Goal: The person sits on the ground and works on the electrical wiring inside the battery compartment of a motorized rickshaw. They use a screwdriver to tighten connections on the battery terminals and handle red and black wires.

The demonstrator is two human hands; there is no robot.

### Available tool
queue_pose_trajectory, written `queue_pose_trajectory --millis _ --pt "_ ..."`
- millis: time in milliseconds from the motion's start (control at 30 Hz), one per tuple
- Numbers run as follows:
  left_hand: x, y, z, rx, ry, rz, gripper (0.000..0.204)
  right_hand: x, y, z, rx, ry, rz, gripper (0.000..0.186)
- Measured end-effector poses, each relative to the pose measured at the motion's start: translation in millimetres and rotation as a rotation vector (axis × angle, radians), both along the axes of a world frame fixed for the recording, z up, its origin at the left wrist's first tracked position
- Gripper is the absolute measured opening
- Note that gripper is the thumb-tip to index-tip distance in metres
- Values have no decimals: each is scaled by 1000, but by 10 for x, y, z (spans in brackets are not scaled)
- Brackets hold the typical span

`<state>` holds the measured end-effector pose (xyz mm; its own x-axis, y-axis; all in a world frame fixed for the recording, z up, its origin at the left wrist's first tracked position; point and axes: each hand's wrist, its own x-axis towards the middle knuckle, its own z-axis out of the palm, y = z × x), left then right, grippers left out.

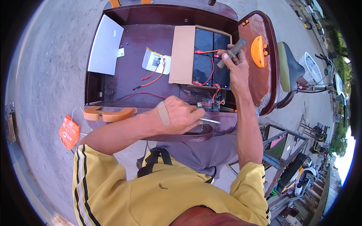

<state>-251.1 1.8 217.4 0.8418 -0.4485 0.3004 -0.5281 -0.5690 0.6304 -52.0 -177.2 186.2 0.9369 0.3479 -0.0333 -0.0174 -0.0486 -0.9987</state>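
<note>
An orange bag (69,132) (white-printed) shows at left, a metal frame (281,164) and trees (340,139) at right.

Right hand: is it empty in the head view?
No, the right hand holds a grey-brown, rod-like object between its thumb and fingers.

I count one cardboard box (183,56) with four black batteries (202,67) in it. Left of the box: two short loose cables (152,81), one leaflet (149,60), one small white slip (120,52), one pale foam sheet (105,45). Right of it, one right hand (238,69) with one grey tool (238,46); on its near side, one left hand (179,115) with one slim metal rod (211,121).
</note>
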Motion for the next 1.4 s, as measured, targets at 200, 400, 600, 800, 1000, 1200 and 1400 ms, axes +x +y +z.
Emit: queue_pose_trajectory --millis 200,400,600,800,1000,1200,1400 --pt "-23 19 -72 193 -81 -6 17 247 340 -677 -216 -171 -64 35" --pt "-28 52 -48 259 -82 1 17 359 590 -819 -326 -272 -71 23" --pt "-24 37 6 249 -2 -29 15 497 662 -1089 -459 -731 24 25" --pt "-51 56 -105 216 -26 -6 15 633 679 -1237 -253 -477 -49 23" --pt "-35 64 -49 308 34 -59 16 595 541 -1184 -460 -392 22 21" --pt "-53 67 -33 320 31 -64 17 555 113 -916 -245 -329 -276 21" --pt "-41 50 -5 389 49 -64 19 477 -13 -992 -285 -354 -211 20"
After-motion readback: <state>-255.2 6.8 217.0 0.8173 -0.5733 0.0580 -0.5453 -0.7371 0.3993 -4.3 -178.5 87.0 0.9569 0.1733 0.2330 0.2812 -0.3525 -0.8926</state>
